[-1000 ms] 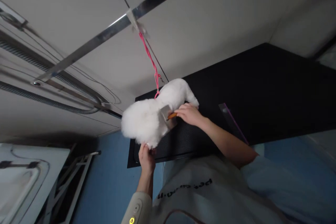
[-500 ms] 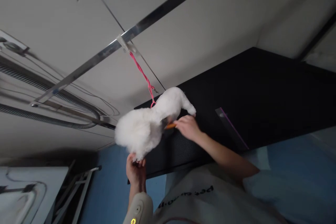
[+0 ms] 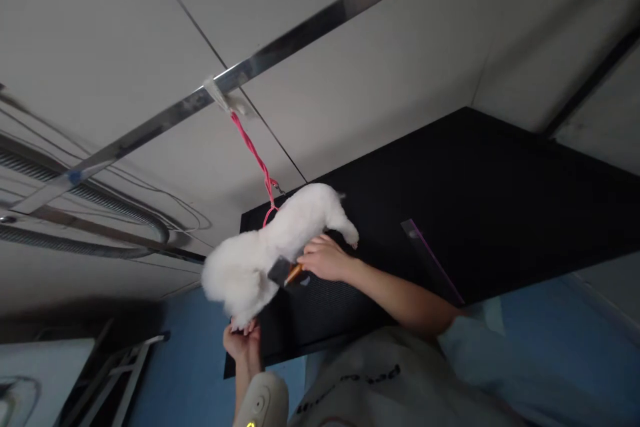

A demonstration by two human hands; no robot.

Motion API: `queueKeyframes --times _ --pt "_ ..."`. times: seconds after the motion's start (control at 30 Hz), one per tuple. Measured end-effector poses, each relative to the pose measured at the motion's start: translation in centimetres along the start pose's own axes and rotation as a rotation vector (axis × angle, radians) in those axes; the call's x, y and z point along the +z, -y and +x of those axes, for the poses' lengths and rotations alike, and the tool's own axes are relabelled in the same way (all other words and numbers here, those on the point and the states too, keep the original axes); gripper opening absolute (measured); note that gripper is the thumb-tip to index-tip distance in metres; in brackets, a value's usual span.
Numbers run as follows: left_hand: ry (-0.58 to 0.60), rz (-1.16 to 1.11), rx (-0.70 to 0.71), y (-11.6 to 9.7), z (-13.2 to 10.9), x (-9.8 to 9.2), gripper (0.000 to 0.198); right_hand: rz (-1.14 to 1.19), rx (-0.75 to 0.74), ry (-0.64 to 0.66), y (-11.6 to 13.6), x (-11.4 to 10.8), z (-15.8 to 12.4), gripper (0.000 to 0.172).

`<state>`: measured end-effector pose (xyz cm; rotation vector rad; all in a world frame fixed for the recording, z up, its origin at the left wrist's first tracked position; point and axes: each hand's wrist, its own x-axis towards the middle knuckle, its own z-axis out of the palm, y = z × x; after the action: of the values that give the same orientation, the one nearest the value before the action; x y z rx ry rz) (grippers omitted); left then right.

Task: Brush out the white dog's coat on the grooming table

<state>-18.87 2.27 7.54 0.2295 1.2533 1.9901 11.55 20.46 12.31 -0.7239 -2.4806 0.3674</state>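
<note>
A fluffy white dog (image 3: 295, 220) stands on a black table (image 3: 425, 180), a pink cord (image 3: 253, 150) looped at its neck. My left hand (image 3: 242, 341) has its fingers closed around the dog's paw at the lower left. In my right hand (image 3: 323, 258) is a slicker brush (image 3: 289, 272) with an orange handle. Its dark head is beside the dog's chest and belly; whether the pins touch the fur I cannot tell. The fingers of my right hand lie close under the dog's body and partly blend with it.
The cord hangs from a metal bar (image 3: 280, 47) crossing above the table. Grey hoses (image 3: 115, 207) run along the left wall. A clear sleeve with a purple edge (image 3: 434, 260) lies on the table. White rails (image 3: 127, 373) stand at the lower left over blue floor.
The view has shifted, so the dog appears lower and further left. The brush has turned and come out from under the body, showing its head. My left hand still holds the paw.
</note>
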Motion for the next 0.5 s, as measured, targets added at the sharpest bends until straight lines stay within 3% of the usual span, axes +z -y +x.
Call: queueKeyframes --times 0.03,0.1,0.2,0.27,0.37,0.43,0.5 --pt "-0.002 0.005 0.010 0.2 0.2 -0.2 0.031 -0.030 0.048 0.024 -0.7 -0.6 1.0 0.023" --pt "-0.009 0.026 0.030 0.4 0.6 -0.5 0.034 -0.085 0.287 0.034 -3.6 -2.6 2.0 0.027" --pt "-0.035 0.041 0.038 0.7 1.4 -0.5 0.033 -0.192 0.578 -0.023 -7.3 -5.5 2.2 0.031" --pt "-0.048 0.034 0.031 1.1 1.9 -0.1 0.031 -0.128 0.474 -0.042 -6.6 -6.0 2.9 0.033" --pt "-0.053 0.030 0.033 1.5 2.3 0.4 0.029 0.068 0.128 0.055 -3.1 -4.7 5.4 0.022" --pt "-0.066 0.021 0.047 1.1 2.2 0.3 0.031 0.122 0.127 0.066 -3.0 -4.3 7.1 0.018" --pt "-0.077 0.011 0.051 0.6 2.0 -0.3 0.033 0.172 0.312 -0.016 -6.0 -4.9 7.8 0.022"
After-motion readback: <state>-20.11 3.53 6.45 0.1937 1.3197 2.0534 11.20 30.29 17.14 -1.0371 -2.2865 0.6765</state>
